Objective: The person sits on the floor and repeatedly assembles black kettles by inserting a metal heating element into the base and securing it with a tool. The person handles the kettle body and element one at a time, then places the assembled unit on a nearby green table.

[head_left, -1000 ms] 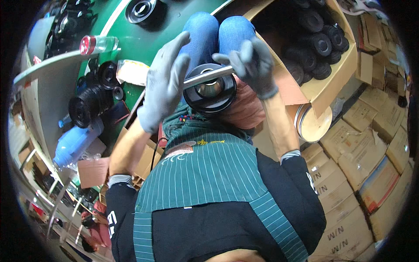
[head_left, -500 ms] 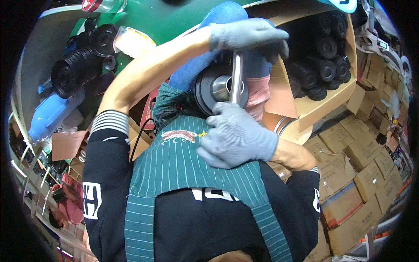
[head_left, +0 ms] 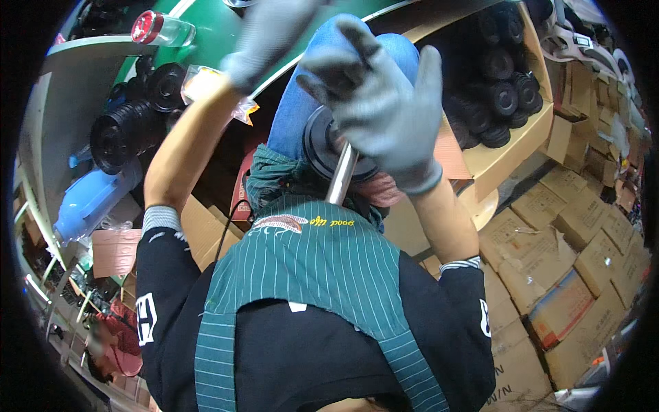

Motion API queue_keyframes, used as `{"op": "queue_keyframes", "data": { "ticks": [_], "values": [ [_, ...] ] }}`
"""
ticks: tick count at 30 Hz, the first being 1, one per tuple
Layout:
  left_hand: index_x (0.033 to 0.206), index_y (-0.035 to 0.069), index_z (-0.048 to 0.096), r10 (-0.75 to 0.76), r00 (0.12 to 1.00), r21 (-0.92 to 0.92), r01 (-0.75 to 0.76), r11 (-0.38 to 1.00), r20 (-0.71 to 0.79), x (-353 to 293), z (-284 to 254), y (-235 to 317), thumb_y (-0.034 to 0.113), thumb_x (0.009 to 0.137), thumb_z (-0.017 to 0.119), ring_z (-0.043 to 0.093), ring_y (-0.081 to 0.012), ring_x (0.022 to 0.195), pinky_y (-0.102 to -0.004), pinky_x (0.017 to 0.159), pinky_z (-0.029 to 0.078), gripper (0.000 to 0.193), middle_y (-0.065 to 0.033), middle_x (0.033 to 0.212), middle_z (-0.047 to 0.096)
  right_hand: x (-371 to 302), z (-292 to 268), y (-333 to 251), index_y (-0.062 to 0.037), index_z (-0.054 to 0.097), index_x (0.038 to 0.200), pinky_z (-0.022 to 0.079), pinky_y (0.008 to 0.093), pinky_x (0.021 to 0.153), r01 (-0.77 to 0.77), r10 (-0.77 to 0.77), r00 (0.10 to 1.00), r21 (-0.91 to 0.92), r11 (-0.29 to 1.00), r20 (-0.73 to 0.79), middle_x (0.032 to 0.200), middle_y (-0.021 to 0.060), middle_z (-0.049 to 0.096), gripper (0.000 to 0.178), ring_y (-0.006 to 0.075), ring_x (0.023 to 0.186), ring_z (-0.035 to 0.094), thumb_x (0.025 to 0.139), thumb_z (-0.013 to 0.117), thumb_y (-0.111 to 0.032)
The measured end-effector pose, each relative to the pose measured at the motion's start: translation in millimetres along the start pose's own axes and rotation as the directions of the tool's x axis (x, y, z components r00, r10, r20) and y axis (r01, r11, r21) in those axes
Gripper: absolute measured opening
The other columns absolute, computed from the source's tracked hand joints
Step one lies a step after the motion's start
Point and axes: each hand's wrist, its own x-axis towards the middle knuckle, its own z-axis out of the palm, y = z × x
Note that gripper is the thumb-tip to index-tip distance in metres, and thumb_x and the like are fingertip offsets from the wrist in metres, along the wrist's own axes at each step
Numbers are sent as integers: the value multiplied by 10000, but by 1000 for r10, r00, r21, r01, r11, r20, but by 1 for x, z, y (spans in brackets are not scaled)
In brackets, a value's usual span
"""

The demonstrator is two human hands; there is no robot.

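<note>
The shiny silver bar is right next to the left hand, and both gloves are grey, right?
Not quite: in the head view, the silver bar is next to the right hand, not the left hand. Both gloves are grey, yes.

Green tabletop [head_left: 211,41], red-lidded clear jar [head_left: 165,29], plastic packet [head_left: 198,84], black discs [head_left: 113,141]

Yellow script [head_left: 329,222] is running across the bib of the green pinstriped apron [head_left: 309,264], beside a brown-and-white motif [head_left: 281,224]. Bold white lettering [head_left: 145,319] is showing on the black left sleeve [head_left: 178,281]; a narrower white mark [head_left: 484,318] is edging round the black right sleeve [head_left: 453,295]. Large dark capitals [head_left: 497,393] are standing on a brown carton [head_left: 511,364] at lower right. Finer print on other stacked cartons [head_left: 525,264] is blurring too much for reading
</note>
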Motion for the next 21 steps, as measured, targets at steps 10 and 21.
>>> {"op": "queue_keyframes", "data": {
  "ticks": [10, 21],
  "values": [
    [789, 65, 749, -361, 832, 905, -358, 230, 421, -145, 55, 122, 440, 947, 677, 746, -298, 664, -465, 593, 568, 413, -138, 696, 722, 27, -25, 37, -144, 40, 1753, 239, 616, 1261, -171, 69, 980, 618, 768, 185, 1704, 316, 328, 1088, 441, 1600, 284, 979, 197, -892],
    [839, 68, 731, -181, 982, 983, -24, 184, 58, -176, 64, 89, 614, 958, 715, 753, -280, 639, -423, 556, 579, 559, -128, 709, 725, -18, -48, 5, -58, 459, 1581, 419, 545, 1234, 355, -312, 900, 97, 930, -305, 1490, 227, 586, 807, 364, 1414, 553, 1103, 310, -691]
  ]
}}
